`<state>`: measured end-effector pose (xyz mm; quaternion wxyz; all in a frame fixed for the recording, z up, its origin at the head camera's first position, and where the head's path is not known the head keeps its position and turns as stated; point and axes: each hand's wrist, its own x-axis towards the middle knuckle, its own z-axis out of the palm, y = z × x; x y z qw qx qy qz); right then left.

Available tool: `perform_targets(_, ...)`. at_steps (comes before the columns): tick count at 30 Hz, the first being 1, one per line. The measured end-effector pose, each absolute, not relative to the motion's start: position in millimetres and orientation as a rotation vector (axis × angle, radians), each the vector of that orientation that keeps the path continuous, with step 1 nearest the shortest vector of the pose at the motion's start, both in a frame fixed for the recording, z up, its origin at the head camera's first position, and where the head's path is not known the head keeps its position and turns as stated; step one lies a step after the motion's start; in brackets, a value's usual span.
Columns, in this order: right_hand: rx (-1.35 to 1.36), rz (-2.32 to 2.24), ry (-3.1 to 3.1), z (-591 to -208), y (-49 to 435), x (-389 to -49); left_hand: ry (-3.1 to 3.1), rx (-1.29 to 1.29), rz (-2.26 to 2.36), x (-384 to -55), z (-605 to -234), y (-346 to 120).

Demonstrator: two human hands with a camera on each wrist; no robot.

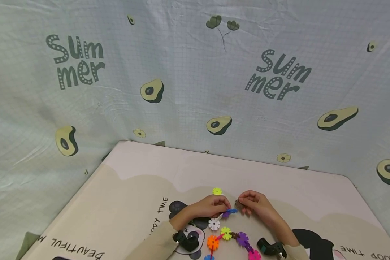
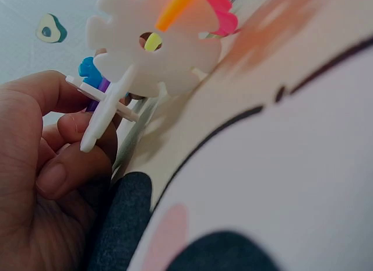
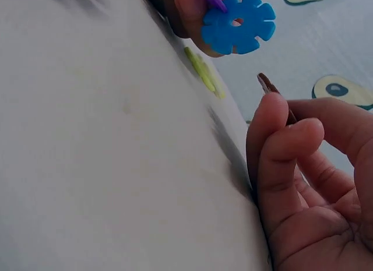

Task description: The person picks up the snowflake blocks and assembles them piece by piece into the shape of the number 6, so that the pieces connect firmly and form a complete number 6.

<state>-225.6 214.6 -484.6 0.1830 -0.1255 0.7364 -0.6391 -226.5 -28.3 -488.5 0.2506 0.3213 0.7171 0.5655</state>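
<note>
My left hand [image 1: 213, 205] pinches the end of a chain of notched plastic interlocking discs. At that end is a blue disc [image 3: 239, 25], joined to a purple disc [image 1: 225, 214]. White discs [image 2: 154, 44] follow close to the left fingers. Facing it from the right, my right hand [image 1: 255, 204] pinches a single brown disc [image 3: 267, 83] between thumb and fingers. The brown disc is a short gap away from the blue one. Down the chain come an orange disc [image 1: 213, 242], a yellow disc [image 1: 226, 233], a purple one and a pink disc [image 1: 254, 255].
A loose yellow disc [image 1: 217, 191] lies on the table just beyond the left hand. The table [image 1: 143, 159] has a printed cover with panda drawings and lettering. Behind it hangs a pale curtain [image 1: 182, 54] with avocado prints. Each wrist carries a black strapped device.
</note>
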Motion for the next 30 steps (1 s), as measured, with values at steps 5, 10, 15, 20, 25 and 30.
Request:
perform_targets(5,-0.377,-1.777,2.029,-483,219,-225,1.972,0.879,1.53,-227,-489,-28)
perform_targets(10,-0.426,-1.791,1.923,-483,224,-224,2.001,0.911,1.509,-228,-488,-29)
perform_targets(15,-0.452,-1.855,1.805,-484,226,-224,2.002,0.923,1.501,-229,-489,-28)
perform_targets(20,-0.483,-1.879,1.787,-486,227,-224,1.992,0.921,1.511,-229,-490,-27)
perform_targets(25,-0.513,-1.882,1.769,-487,227,-223,1.987,0.905,1.512,-229,-490,-27)
perform_targets(30,-0.496,-1.886,1.78,-487,226,-222,1.973,0.907,1.513,-228,-488,-28)
